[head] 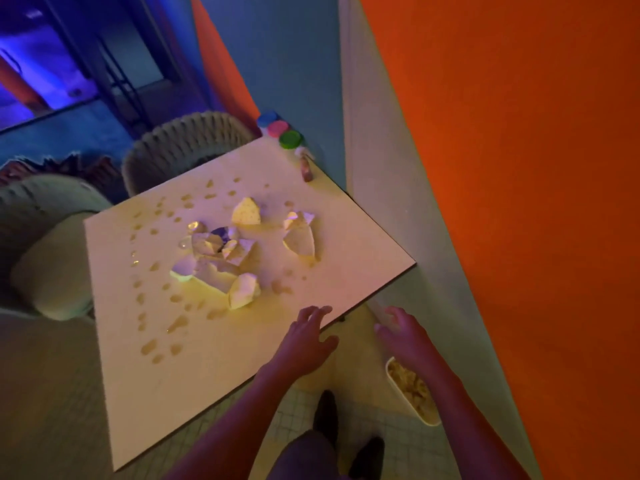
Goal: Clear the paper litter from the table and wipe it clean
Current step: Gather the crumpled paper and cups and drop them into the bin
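- A white bin (412,393) sat on the floor near the person's feet, under the right arm. It looked like it had crumpled stuff in it, but it was too blurry to be sure.
- The right hand (401,336) hung in the air past the table's edge, over the floor. Its fingers were spread apart and held nothing.
- The left hand (306,336) was over the near edge of the table (363,244). Its fingers were spread apart too, and it was empty.
- The job looked like it was just starting. Nothing had been picked up yet, and no cloth could be seen.
- The next move would likely be to reach farther in, close the fingers on a paper piece, and drop it in the bin.
- The closest paper scrap (244,291) lay beyond the left fingertips, near but not touching.
- More paper pieces (216,247) lay in a heap in the middle of the table, with two more (299,233) off to the right.
- Wet-looking spots (156,346) dotted the tabletop around the paper. They would need wiping after.
- Three small tubs (280,129) with coloured lids stood at the far corner.
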Tool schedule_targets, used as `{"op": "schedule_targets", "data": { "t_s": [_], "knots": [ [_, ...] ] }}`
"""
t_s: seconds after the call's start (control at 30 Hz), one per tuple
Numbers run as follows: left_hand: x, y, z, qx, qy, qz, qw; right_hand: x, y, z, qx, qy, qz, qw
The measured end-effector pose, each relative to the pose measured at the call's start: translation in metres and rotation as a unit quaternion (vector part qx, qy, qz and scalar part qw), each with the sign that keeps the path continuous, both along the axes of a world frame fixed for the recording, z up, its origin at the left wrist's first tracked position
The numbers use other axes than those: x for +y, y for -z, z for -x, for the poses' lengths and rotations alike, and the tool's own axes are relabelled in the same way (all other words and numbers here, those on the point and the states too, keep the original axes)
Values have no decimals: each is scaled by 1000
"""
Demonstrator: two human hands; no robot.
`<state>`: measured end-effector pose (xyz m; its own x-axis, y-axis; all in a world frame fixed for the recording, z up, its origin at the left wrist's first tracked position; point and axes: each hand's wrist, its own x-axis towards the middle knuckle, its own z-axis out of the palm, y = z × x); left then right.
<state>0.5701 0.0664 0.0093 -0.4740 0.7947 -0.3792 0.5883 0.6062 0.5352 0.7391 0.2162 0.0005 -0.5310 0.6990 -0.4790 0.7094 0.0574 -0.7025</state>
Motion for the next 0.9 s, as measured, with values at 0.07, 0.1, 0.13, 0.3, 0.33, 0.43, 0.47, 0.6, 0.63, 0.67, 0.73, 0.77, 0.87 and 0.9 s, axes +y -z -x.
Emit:
{"op": "schedule_targets", "data": {
  "t_s": [0.07, 0.1, 0.13, 0.3, 0.33, 0.43, 0.47, 0.6, 0.63, 0.67, 0.73, 0.77, 0.87, 0.9],
  "knots": [
    [-11, 1, 8, 2, -21, 5, 1000, 0, -1, 10, 3, -17, -3, 1000],
    [-17, 2, 13, 1, -35, 8, 999, -1, -2, 16, 5, -28, -6, 1000],
    [-21, 2, 17, 2, -45, 11, 999, -1, -3, 20, 6, -32, -6, 999],
    [-39, 2, 49, -1, -104, 8, 995, -3, -3, 55, 5, -74, -4, 997],
    [-40, 2, 56, 0, -112, 4, 994, -2, -3, 62, 5, -80, -4, 997],
    [-40, 6, 83, 1, -142, -6, 990, 3, -2, 92, 0, -98, -10, 995],
    [-39, 7, 92, 2, -149, -7, 989, 5, -3, 102, -3, -102, -10, 995],
    [-21, 13, 130, 1, -159, -18, 987, 18, -3, 146, -19, -109, -18, 994],
    [-15, 15, 141, 2, -160, -21, 987, 21, -3, 158, -24, -111, -23, 993],
    [-8, 16, 153, 2, -161, -23, 987, 25, -4, 169, -26, -114, -26, 993],
    [7, 20, 178, 1, -155, -25, 988, 33, -3, 193, -25, -115, -33, 992],
    [13, 21, 186, 2, -150, -27, 988, 35, -3, 200, -25, -113, -34, 993],
    [38, 22, 218, -2, -145, -33, 989, 46, 0, 230, -35, -103, -49, 993],
    [48, 24, 229, -1, -141, -33, 989, 50, 2, 241, -40, -95, -53, 993]
  ]
}}
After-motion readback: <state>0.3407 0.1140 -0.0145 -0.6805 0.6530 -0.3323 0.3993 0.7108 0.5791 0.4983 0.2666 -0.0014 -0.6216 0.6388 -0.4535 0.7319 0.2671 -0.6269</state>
